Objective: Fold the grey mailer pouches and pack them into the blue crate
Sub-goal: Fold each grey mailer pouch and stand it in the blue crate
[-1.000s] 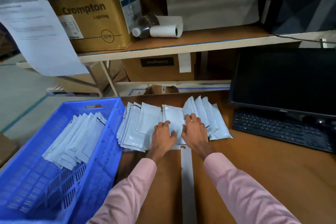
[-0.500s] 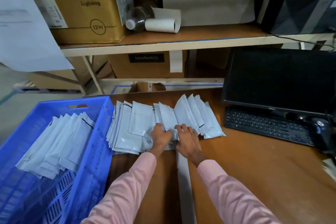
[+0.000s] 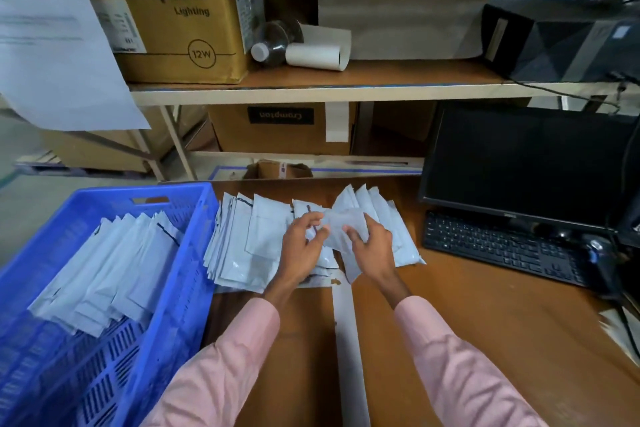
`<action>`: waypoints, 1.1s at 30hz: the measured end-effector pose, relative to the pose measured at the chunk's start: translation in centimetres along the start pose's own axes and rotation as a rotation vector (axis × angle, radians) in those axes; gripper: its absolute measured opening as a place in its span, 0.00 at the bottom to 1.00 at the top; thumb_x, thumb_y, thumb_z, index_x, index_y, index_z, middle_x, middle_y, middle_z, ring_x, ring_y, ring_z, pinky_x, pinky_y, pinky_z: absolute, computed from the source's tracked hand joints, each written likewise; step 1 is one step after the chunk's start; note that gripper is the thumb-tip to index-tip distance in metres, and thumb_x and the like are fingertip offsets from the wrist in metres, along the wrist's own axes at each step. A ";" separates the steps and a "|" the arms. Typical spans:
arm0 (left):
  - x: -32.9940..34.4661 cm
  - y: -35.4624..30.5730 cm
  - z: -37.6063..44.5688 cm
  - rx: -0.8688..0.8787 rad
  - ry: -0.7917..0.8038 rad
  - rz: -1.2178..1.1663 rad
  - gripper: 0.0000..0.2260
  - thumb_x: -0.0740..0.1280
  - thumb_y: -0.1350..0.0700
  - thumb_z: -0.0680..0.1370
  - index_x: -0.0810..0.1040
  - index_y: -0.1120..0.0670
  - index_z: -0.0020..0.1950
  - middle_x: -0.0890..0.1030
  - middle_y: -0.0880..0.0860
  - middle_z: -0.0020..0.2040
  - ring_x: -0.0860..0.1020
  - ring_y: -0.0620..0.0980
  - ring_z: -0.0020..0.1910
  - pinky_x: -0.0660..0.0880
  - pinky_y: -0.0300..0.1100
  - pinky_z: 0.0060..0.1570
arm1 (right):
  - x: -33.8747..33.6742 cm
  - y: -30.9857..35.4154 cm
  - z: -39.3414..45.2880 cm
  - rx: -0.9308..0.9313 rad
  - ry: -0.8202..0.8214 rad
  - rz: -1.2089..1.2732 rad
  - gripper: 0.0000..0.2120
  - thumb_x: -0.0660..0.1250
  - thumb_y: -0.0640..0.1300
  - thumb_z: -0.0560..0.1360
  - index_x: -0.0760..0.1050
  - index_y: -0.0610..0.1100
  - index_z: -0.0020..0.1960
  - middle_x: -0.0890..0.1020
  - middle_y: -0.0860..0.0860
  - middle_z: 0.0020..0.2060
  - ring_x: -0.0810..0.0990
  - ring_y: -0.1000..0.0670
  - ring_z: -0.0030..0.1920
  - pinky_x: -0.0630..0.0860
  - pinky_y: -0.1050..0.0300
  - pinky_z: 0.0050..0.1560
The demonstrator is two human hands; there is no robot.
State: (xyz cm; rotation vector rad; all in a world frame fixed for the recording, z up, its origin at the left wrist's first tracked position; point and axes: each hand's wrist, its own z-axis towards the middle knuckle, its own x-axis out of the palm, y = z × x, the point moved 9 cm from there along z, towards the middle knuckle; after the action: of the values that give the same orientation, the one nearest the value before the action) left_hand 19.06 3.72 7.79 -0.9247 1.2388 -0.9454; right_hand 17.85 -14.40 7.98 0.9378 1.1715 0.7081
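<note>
Far left, the crate (image 3: pixel 180 274) sits against the counter (image 3: pixel 485 322) edge, and a row of folded pouches (image 3: pixel 104 270) lies slanted across its floor, with room left nearer the person. Just right of the crate wall, the loose pile (image 3: pixel 249 246) fans out on the counter. Above that pile the left hand (image 3: pixel 301 246) has its fingers curled, pinching the near-left edge of one pouch (image 3: pixel 346 229). The right hand (image 3: pixel 374 250) grips the same pouch from the other side, thumb on top. It hangs between the two grips, lifted off the pile, its long axis running roughly away from the person, blurred. The crate lies left of both, so the left hand looks nearer for the drop, once folded.
</note>
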 end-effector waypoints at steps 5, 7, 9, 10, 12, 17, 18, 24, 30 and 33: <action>0.4 -1.5 -1.7 0.297 0.032 0.407 0.25 0.63 0.39 0.82 0.68 0.44 0.77 0.67 0.47 0.77 0.63 0.47 0.77 0.64 0.50 0.75 | -1.9 -2.1 0.4 0.121 0.056 0.249 0.29 0.74 0.61 0.75 0.72 0.51 0.72 0.79 0.52 0.67 0.80 0.46 0.64 0.82 0.43 0.61; 0.7 -2.3 -2.0 0.405 0.073 0.508 0.31 0.63 0.36 0.79 0.64 0.44 0.80 0.64 0.47 0.79 0.59 0.48 0.80 0.56 0.52 0.79 | -2.4 -2.1 0.4 0.138 0.076 0.381 0.25 0.75 0.55 0.76 0.74 0.50 0.69 0.83 0.51 0.61 0.84 0.47 0.60 0.84 0.44 0.56; 1.4 -3.4 -2.8 0.539 0.124 0.613 0.37 0.66 0.33 0.75 0.60 0.43 0.81 0.60 0.46 0.81 0.54 0.47 0.82 0.49 0.52 0.80 | -3.0 -1.9 0.4 0.141 0.093 0.446 0.23 0.76 0.50 0.77 0.74 0.49 0.68 0.83 0.51 0.59 0.84 0.48 0.58 0.85 0.46 0.55; 1.8 -3.9 -3.2 0.599 0.142 0.655 0.40 0.68 0.33 0.74 0.58 0.43 0.82 0.59 0.46 0.82 0.53 0.47 0.82 0.46 0.53 0.81 | -3.3 -1.9 0.4 0.133 0.105 0.461 0.22 0.76 0.50 0.77 0.74 0.48 0.68 0.83 0.51 0.58 0.85 0.48 0.57 0.85 0.45 0.55; 2.4 -4.7 -3.7 0.686 0.150 0.733 0.44 0.71 0.35 0.71 0.56 0.44 0.83 0.58 0.47 0.83 0.51 0.49 0.83 0.43 0.56 0.82 | -3.4 -1.9 0.5 0.123 0.121 0.486 0.23 0.76 0.52 0.76 0.74 0.50 0.67 0.84 0.51 0.58 0.84 0.48 0.58 0.85 0.45 0.55; 2.6 -4.8 -2.1 0.645 0.145 0.797 0.44 0.77 0.42 0.68 0.61 0.45 0.80 0.66 0.50 0.78 0.63 0.54 0.79 0.57 0.63 0.79 | -3.4 -2.0 0.5 0.177 0.183 0.541 0.21 0.77 0.55 0.75 0.76 0.53 0.65 0.84 0.50 0.56 0.84 0.46 0.58 0.84 0.45 0.57; 2.7 -4.6 -2.1 0.646 0.147 0.809 0.41 0.77 0.44 0.68 0.64 0.46 0.79 0.68 0.51 0.77 0.66 0.55 0.77 0.60 0.63 0.78 | -3.2 -2.0 0.4 0.190 0.200 0.540 0.19 0.76 0.54 0.76 0.76 0.53 0.64 0.84 0.49 0.56 0.83 0.45 0.58 0.84 0.46 0.57; 4.6 0.7 -5.5 0.633 0.245 0.939 0.34 0.72 0.51 0.74 0.66 0.47 0.79 0.71 0.53 0.77 0.70 0.56 0.76 0.61 0.58 0.76 | -1.1 -6.4 -2.1 0.312 0.251 0.449 0.10 0.73 0.46 0.79 0.76 0.50 0.58 0.84 0.52 0.52 0.84 0.51 0.51 0.80 0.65 0.40; 6.6 9.6 -10.4 0.446 0.503 1.138 0.35 0.68 0.56 0.72 0.67 0.48 0.80 0.70 0.52 0.79 0.69 0.55 0.77 0.62 0.56 0.76 | 2.5 -15.0 -6.3 0.385 0.248 0.167 0.19 0.79 0.42 0.74 0.74 0.45 0.59 0.85 0.44 0.55 0.84 0.51 0.47 0.80 0.63 0.42; 7.0 12.4 -12.1 0.396 0.559 1.138 0.35 0.69 0.51 0.75 0.62 0.47 0.82 0.66 0.53 0.81 0.65 0.55 0.80 0.55 0.57 0.78 | 3.2 -15.9 -7.4 0.313 0.251 -0.033 0.22 0.77 0.44 0.76 0.72 0.46 0.65 0.83 0.46 0.56 0.82 0.50 0.48 0.80 0.62 0.45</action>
State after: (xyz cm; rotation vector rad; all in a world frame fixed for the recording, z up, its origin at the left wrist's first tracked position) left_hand 8.56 0.75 -7.38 0.4291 1.6451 -0.4587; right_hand 11.42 -17.13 -8.41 1.1087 1.5478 0.6381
